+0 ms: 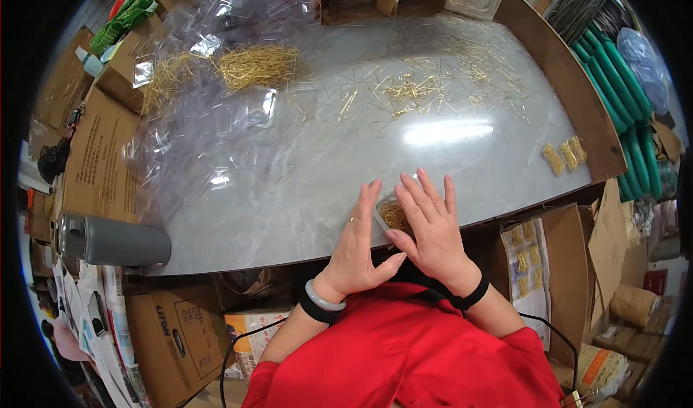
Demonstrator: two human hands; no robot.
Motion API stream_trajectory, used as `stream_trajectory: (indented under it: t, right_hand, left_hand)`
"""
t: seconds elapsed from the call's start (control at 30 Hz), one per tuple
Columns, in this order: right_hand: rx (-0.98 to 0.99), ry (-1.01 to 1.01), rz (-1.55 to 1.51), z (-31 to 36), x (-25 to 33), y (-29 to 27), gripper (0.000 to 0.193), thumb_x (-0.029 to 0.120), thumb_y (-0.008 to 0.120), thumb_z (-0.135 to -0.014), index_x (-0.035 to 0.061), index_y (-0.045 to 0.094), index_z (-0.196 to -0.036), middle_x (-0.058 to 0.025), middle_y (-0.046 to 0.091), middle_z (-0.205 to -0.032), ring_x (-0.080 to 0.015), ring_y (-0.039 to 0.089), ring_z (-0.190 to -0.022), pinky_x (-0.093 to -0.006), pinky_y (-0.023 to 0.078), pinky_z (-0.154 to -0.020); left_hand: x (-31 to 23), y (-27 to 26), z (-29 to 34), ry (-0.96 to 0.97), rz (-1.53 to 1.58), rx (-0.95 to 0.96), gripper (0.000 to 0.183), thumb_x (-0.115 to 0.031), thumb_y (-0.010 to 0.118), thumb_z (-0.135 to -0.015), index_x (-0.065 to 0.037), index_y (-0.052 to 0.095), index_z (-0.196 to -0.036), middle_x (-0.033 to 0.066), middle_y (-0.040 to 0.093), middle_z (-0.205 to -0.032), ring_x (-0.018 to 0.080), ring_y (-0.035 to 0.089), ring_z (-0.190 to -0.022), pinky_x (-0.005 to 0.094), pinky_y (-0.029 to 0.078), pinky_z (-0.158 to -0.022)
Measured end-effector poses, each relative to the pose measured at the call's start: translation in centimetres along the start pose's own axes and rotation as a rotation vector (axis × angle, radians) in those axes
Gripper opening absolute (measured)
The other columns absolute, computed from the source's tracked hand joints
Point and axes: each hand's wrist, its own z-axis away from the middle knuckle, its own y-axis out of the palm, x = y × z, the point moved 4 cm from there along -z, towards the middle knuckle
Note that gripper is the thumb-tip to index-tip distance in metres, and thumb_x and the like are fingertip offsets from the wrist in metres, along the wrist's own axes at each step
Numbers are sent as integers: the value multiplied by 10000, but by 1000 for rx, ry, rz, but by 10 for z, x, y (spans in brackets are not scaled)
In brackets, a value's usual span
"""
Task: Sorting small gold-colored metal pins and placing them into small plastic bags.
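At the near edge of the table (325, 181) sits our clear box (380, 217) of gold pins; our left hand (354, 255) and right hand (433, 240) flank it, flat, fingers outstretched, gripping nothing. We judge it light, stiff, slippery, best held by opposite walls.

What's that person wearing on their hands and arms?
No gloves! The left hand has a small ring, plus a pale bangle and black band below it. The right hand just has another black band. The sleeves are red.

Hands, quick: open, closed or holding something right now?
Left hand: open, beside the small clear box.
Right hand: open, partly over that box.
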Motion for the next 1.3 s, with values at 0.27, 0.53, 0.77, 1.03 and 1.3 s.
stream_trajectory:
  t: [0.27, 0.53, 0.77, 1.03, 1.3]
  right_hand:
    - [-47, -13, -88, 2, -3, 14, 554, 305, 776, -835, 3, 599, -1264, -179, 560, -1406, -368, 459, -1393, -570, 261, -1199]
    - [-75, 148, -505, -1, -15, -7, 518, 157, 664, -898, 5, 535, -1377, -170, 559, -1423, -388, 455, -1403, -545, 269, -1204]
    - [-102, 108, -58, -5, -38, 5, 386, 19, 520, -983, 1, 537, -1368, -185, 603, -1335, -382, 536, -1308, -493, 352, -1160]
    - [-216, 490, -605, -5, -67, 1, 312, 12, 617, -934, 6, 613, -1246, -167, 691, -1060, -334, 677, -917, -393, 536, -798]
    - [-169, 521, -430, 12, -82, -14, 325, 49, 620, -937, -11, 586, -1255, -185, 662, -909, -348, 660, -824, -406, 525, -745]
  left_hand:
    - [4, 4, 1, -32, -87, -18, 1209, -417, 820, -808, 47, 28, -1595, 307, 275, -1595, 475, 318, -1460, 492, 297, -1194]
    - [-3, 11, -2, 33, -331, 54, 1002, -540, 679, -910, 67, 227, -1566, 282, 290, -1596, 474, 289, -1474, 506, 266, -1205]
    - [-7, 27, -6, 48, -532, 86, 823, -395, 686, -926, 70, 344, -1514, 268, 357, -1552, 462, 349, -1436, 542, 288, -1193]
    - [-10, 25, -5, 21, -561, 96, 776, -296, 707, -919, 64, 353, -1508, 265, 377, -1538, 451, 372, -1427, 535, 306, -1187]
    - [-14, 25, -9, -20, -461, 109, 955, -298, 785, -852, 63, 246, -1552, 286, 331, -1565, 484, 331, -1443, 520, 300, -1194]
